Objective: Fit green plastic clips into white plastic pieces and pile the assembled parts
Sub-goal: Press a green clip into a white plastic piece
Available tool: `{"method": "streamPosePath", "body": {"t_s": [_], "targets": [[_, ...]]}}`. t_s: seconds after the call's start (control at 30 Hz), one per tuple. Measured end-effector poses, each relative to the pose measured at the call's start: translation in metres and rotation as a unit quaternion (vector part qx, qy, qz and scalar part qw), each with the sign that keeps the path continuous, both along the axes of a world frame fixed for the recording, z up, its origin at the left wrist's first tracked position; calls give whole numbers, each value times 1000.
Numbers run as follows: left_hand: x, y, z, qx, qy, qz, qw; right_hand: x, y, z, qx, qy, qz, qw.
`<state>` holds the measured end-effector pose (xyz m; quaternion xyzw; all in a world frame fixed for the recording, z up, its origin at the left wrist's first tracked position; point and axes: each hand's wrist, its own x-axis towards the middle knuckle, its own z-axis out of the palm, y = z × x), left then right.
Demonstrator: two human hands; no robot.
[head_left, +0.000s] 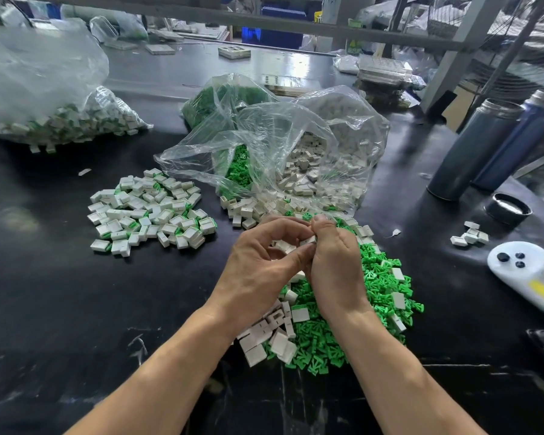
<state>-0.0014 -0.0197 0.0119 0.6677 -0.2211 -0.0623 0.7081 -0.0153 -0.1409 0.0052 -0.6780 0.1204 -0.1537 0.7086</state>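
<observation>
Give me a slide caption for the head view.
Both hands, left and right, pinch a white piece above loose green clips.

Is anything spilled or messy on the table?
Yes. White pieces have spilled out of the open clear bag onto the table, mixing with the loose green clips. A few white pieces also lie apart, far right.

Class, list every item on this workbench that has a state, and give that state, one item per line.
Left hand: grips white piece.
Right hand: pinches same white piece.
Middle bag: open, parts spilling out.
Left bag: holds assembled parts.
Assembled pile: loose heap.
Green clips: loose heap under hands.
Black lid: off, lying flat.
</observation>
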Motion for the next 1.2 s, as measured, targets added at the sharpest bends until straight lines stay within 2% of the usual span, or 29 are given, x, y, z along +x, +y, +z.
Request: {"method": "streamPosePath", "body": {"t_s": [0.73, 1.03, 1.13, 1.2], "targets": [[-2, 1, 4, 0, 2, 12, 1000, -9, 5, 6, -13, -16, 4, 1000], [5, 13, 5, 28, 7, 100, 995, -12, -14, 13, -117, -81, 37, 989], [7, 14, 4, 27, 8, 112, 993, -10, -12, 11, -160, -70, 44, 984], [6, 13, 3, 41, -3, 118, 992, -8, -12, 9, -155, -55, 32, 986]]}}
